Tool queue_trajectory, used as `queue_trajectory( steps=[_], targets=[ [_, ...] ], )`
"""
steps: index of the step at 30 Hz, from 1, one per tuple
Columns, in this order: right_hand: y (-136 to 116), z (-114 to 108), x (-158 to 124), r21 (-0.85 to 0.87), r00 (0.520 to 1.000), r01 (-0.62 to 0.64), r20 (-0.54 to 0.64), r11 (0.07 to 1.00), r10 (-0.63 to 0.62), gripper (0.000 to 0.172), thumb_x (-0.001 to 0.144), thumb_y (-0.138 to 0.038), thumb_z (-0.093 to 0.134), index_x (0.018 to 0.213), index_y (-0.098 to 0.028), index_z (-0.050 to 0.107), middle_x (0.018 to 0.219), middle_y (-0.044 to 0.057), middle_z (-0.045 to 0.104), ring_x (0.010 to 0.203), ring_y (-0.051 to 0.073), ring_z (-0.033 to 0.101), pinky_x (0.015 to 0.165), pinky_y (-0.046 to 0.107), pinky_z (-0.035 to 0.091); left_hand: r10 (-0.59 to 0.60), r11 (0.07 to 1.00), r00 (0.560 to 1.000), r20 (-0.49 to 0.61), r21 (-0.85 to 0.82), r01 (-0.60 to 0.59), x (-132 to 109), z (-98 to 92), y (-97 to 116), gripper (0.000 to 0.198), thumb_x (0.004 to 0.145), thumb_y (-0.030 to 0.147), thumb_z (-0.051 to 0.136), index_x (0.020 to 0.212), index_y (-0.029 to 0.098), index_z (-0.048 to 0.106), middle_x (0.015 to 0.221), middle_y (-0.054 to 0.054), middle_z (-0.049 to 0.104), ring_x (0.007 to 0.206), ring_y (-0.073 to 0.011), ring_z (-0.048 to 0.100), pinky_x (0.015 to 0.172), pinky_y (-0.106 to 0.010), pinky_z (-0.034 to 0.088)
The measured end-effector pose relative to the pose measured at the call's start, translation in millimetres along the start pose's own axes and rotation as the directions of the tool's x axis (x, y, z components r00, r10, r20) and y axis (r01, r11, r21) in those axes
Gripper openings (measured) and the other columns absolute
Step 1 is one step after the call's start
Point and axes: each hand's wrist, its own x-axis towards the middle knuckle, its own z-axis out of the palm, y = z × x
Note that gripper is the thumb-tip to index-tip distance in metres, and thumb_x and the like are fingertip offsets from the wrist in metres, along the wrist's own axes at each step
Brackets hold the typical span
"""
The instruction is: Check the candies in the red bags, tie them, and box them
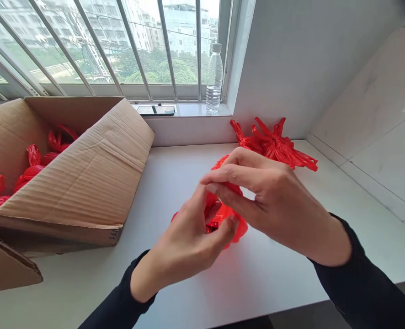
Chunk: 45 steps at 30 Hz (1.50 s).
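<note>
A red plastic bag [238,226] stands on the white counter, with its mouth partly open and something dark and small inside that I cannot make out. My left hand [192,237] curls round the bag's near left side, its thumb resting by the opening. From the right, my right hand [271,192] reaches over the bag and pinches thin red plastic near the top. Its fingertips meet the left index finger. Both hands hide much of the bag.
An open cardboard box [86,169] with several knotted red bags [29,176] inside stands at the left. More red plastic bags [278,144] lie bunched against the wall. A water bottle [215,80] and a phone [156,110] sit on the sill of the barred window.
</note>
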Motion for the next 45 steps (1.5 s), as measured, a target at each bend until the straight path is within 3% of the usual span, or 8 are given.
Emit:
queue_trajectory(
  steps=[2,6,15,19,22,28,34,45],
  targets=[
    [4,5,4,-0.007,0.998,0.047,0.035,0.999,-0.047,0.020,0.104,-0.025,0.057,0.109,-0.024,0.076,0.105,0.005,0.065,0.095,0.017,0.065,0.082,0.030,0.056,-0.012,0.999,0.997,0.072,0.045,0.009,-1,3.7,3,0.007,0.093,0.028,0.063,0.088,0.023,0.063,0.070,0.000,0.056,0.059,-0.0153,0.047,0.050,-0.027,0.036],
    [22,9,3,0.051,0.998,-0.058,0.023,0.997,0.057,0.030,0.104,-0.039,0.058,0.128,-0.024,0.069,0.126,0.008,0.065,0.123,0.023,0.057,0.103,0.040,0.050,-0.022,0.996,0.997,0.069,-0.082,0.027,4,-1.5,1,0.045,0.101,0.046,0.051,0.065,0.020,0.053,0.057,0.003,0.040,0.050,-0.0106,0.029,0.046,-0.026,0.023],
    [36,11,-18,0.324,0.962,-0.275,0.102,0.905,0.255,0.013,0.099,-0.033,0.067,0.089,-0.024,0.072,0.087,-0.004,0.072,0.081,0.013,0.064,0.073,0.026,0.048,-0.232,0.892,0.970,0.069,-0.383,0.240,12,-25.0,-14,0.029,0.097,0.046,0.063,0.089,0.019,0.066,0.078,-0.001,0.064,0.072,-0.0125,0.059,0.067,-0.021,0.048],
    [44,25,-20,0.372,0.954,-0.299,0.111,0.879,0.278,0.023,0.104,-0.041,0.056,0.116,-0.027,0.070,0.111,0.000,0.071,0.103,0.017,0.063,0.088,0.029,0.047,-0.137,0.977,0.981,0.139,-0.147,0.157,11,-29.5,-13,0.018,0.095,0.034,0.069,0.089,0.018,0.068,0.082,-0.001,0.065,0.074,-0.0114,0.059,0.066,-0.020,0.046],
    [53,40,-17,0.486,0.926,-0.371,0.257,0.792,0.277,0.035,0.109,-0.044,0.043,0.132,-0.025,0.061,0.104,0.001,0.070,0.090,0.016,0.063,0.077,0.030,0.048,0.058,0.989,0.994,0.097,0.127,-0.071,9,-29.1,-16,0.007,0.093,0.016,0.064,0.098,0.020,0.068,0.086,0.001,0.066,0.075,-0.0120,0.060,0.065,-0.021,0.047],
    [69,63,-18,0.592,0.867,-0.494,0.387,0.637,0.313,0.028,0.107,-0.042,0.044,0.119,-0.025,0.063,0.072,-0.005,0.050,0.060,0.013,0.043,0.056,0.028,0.036,0.536,0.674,0.842,-0.057,0.629,-0.386,7,-24.3,-44,0.051,0.076,-0.013,0.049,0.109,0.021,0.067,0.098,0.000,0.067,0.080,-0.0107,0.062,0.069,-0.021,0.048],
    [75,66,-20,0.671,0.866,-0.488,0.451,0.558,0.216,0.025,0.104,-0.043,0.054,0.101,-0.021,0.063,0.076,-0.005,0.052,0.066,0.011,0.045,0.060,0.027,0.036,0.638,0.596,0.766,-0.081,0.682,-0.424,8,-23.7,-60,0.044,0.088,-0.008,0.051,0.117,0.022,0.067,0.111,-0.004,0.064,0.097,-0.0129,0.065,0.082,-0.022,0.053],
    [65,73,-21,0.664,0.891,-0.396,0.110,0.634,0.441,0.020,0.105,-0.042,0.051,0.097,-0.024,0.056,0.086,-0.004,0.056,0.076,0.014,0.053,0.071,0.030,0.044,0.588,0.576,0.809,-0.025,0.715,-0.397,7,-27.3,-73,0.063,0.096,-0.003,0.048,0.152,0.026,0.048,0.134,-0.007,0.065,0.130,-0.0225,0.052,0.109,-0.039,0.048]
  ],
)
